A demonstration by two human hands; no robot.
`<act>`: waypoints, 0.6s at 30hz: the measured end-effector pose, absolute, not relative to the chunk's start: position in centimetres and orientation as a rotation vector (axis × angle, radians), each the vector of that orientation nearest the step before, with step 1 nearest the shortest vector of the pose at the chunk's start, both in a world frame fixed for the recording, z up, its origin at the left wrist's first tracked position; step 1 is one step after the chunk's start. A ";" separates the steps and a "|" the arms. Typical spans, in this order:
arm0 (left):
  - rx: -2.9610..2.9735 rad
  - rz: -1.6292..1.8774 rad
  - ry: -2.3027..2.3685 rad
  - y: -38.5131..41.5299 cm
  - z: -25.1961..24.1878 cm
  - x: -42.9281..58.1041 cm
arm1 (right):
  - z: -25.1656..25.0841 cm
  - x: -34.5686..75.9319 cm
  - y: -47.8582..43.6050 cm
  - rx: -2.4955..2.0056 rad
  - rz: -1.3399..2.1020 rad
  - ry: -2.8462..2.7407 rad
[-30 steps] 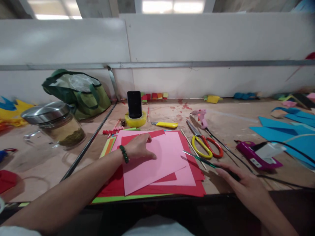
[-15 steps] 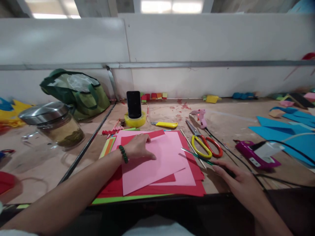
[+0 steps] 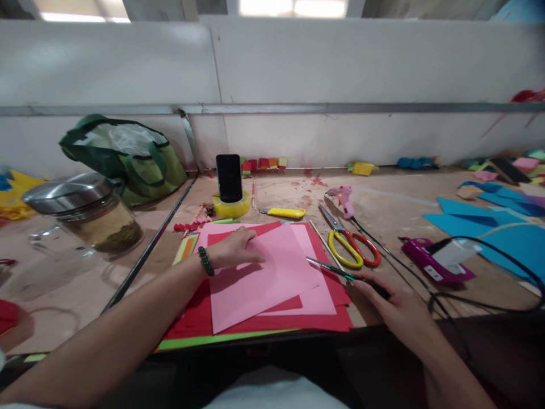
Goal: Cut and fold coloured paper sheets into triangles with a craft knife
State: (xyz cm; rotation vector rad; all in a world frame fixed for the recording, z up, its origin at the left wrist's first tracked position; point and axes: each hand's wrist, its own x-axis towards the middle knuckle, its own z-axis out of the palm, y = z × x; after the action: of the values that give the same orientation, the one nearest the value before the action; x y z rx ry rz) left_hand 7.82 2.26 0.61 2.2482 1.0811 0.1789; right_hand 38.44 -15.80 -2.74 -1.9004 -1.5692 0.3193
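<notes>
Since the earlier frame our right hand (image 3: 398,309) has slid a little up and to the left along the lower right of the frame, so its fingertips now lie over the black end of the slim green-and-black tool (image 3: 336,271). Our left hand (image 3: 234,250) has stayed where it was.

The left hand lies palm down, fingers loosely spread, on the upper left part of the top pink sheet (image 3: 264,278). Its grip is wide and holds nothing; it only presses the paper flat. That sheet sits skewed on a stack of red paper (image 3: 327,321) in the middle of the surface (image 3: 392,210). The tool lies just beside the stack at centre right, its tip pointing over the red edge toward the pink sheet. We cannot tell whether the right hand's grip has closed on it or only rests on it.

We judge the step in hand to be taking up the tool while the sheet is steadied. A next move would call for a sure pinch on the thin handle, clear of the orange-and-yellow scissors (image 3: 351,247) and the black cable (image 3: 451,304) nearby, with the left hand kept firm.
</notes>
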 end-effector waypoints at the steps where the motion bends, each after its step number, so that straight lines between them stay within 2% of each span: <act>1: 2.175 0.190 1.033 2.4 0.5 7.6 | -2.6 38.3 -15.7 -1.904 0.322 -1.566; 18: 2.039 0.178 0.903 3.0 0.6 6.5 | -0.6 37.1 -15.8 -1.809 0.365 -1.745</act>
State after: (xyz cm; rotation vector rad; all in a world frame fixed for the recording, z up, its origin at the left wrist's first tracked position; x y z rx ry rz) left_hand 6.47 3.02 0.59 2.0393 0.9029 0.1777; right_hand 37.07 -15.84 -0.61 -1.8085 -1.7447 0.3646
